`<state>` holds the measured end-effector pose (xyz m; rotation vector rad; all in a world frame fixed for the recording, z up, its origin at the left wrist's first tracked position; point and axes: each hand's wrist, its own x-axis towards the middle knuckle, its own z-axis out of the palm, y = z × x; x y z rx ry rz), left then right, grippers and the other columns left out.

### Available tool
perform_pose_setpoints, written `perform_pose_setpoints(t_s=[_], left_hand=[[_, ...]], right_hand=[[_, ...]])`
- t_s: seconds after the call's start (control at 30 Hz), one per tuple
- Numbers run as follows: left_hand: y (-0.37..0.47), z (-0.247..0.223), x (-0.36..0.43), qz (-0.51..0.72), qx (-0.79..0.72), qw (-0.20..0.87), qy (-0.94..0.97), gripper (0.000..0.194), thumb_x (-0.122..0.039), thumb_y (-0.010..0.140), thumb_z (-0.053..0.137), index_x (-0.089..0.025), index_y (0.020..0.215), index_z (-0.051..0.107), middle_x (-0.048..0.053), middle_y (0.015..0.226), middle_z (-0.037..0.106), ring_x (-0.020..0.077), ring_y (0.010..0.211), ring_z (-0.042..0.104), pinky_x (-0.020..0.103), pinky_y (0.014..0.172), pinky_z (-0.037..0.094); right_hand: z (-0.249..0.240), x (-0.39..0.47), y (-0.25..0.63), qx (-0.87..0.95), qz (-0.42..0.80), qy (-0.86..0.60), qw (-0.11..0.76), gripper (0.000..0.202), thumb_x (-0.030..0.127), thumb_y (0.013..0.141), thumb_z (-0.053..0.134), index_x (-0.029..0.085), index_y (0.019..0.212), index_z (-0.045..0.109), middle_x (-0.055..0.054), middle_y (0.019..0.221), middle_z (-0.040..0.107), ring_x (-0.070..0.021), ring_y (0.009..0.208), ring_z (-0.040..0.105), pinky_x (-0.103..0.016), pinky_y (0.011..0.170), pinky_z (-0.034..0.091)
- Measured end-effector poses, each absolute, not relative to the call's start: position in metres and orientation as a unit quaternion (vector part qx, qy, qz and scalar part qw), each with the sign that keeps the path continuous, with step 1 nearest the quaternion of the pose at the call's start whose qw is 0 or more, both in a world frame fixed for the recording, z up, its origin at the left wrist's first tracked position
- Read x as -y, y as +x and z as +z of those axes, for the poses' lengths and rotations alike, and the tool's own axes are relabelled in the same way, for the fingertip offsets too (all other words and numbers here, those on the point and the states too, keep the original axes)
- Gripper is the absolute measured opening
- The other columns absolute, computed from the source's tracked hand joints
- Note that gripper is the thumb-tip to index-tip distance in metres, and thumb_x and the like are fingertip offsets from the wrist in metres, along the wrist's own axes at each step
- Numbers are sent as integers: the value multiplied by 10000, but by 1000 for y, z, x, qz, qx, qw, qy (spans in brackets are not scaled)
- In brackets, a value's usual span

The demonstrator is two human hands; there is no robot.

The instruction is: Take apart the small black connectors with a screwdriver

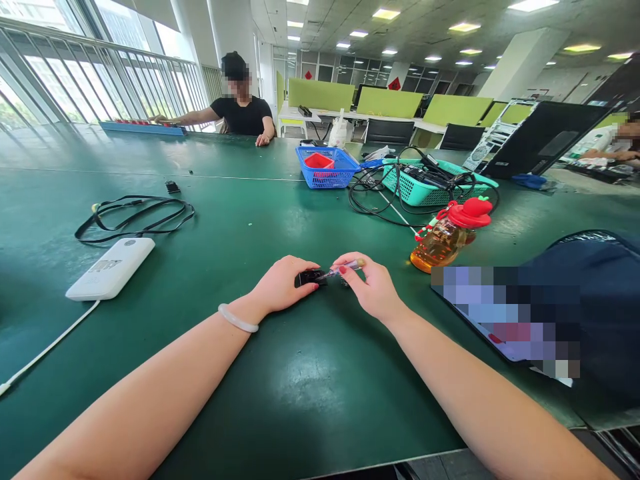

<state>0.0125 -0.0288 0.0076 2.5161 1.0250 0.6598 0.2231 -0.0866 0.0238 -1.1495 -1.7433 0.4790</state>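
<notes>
My left hand is closed around a small black part, pressed down on the green table. What kind of part it is I cannot make out. In my right hand is a slim screwdriver with a clear handle, gripped between thumb and fingers. Its shaft slants left, and the tip meets the black part. Some tiny dark bits lie under the right fingers, too small to name.
To the left lie a white power bank and a looped black cable. Ahead stand a blue basket and a teal basket of cables. A red-lidded bottle and a phone are at right. A person sits opposite.
</notes>
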Motion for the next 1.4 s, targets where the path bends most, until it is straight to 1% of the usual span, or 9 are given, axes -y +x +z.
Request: perform_pose_setpoints(t_s=[0.13,0.23,0.43,0.57,0.73,0.83,1.07,1.27,1.4], left_hand=[[11,11,32,300,-395,140,857,338,-394,861,600,-258,1165,658,44,1123,704,245,1084,591,421,984,471],[10,11,30,326,-442,113,828,337,-366,881,569,-252,1191,639,52,1123,694,250,1091,576,419,987,463],[8,1,26,238,-513,56,823,430,-249,942,388,-278,1331,568,115,1117,633,285,1032,547,499,948,448],[8,-5,29,199,-509,31,837,397,-258,928,400,-321,1221,661,105,1077,627,292,1050,521,513,947,433],[11,1,34,200,-503,1,841,309,-311,885,483,-264,1047,742,109,1005,685,327,1086,517,542,958,421],[12,7,35,210,-501,20,839,306,-314,904,458,-238,966,747,93,1044,699,315,1106,537,534,979,427],[15,3,35,193,-351,112,909,432,-425,950,449,-228,1323,541,94,1372,568,257,1296,483,468,1117,367],[15,-1,35,166,-315,116,927,476,-414,929,521,-241,1371,491,98,1393,551,257,1304,478,464,1123,357],[14,-1,34,177,-337,123,916,509,-420,902,563,-212,1360,486,111,1392,550,270,1300,474,468,1118,359]], right_hand=[[21,81,236,600,99,-450,654,274,457,969,443,227,864,548,-11,768,633,-129,587,575,-288,606,495],[18,70,251,550,53,-456,697,288,482,965,428,233,838,497,23,665,563,-112,487,495,-259,502,426],[10,59,262,556,49,-520,647,312,491,963,429,224,825,511,34,608,534,-124,498,509,-266,520,419],[10,63,257,586,32,-521,620,331,506,972,409,222,853,529,33,607,547,-125,488,513,-271,530,420],[11,65,255,590,44,-519,617,349,531,970,399,224,877,536,35,590,539,-131,487,518,-266,526,421],[10,65,255,594,54,-519,613,346,524,973,397,221,885,540,34,597,540,-128,495,518,-261,536,428],[8,66,250,651,111,-480,578,286,469,980,419,221,973,560,16,704,586,-130,577,581,-274,606,493],[9,69,242,720,143,-428,528,284,470,974,442,230,1017,586,-30,911,656,-155,756,661,-329,771,543],[7,69,241,708,206,-403,542,332,522,960,451,231,949,610,-45,1005,655,-157,780,667,-340,775,558]])
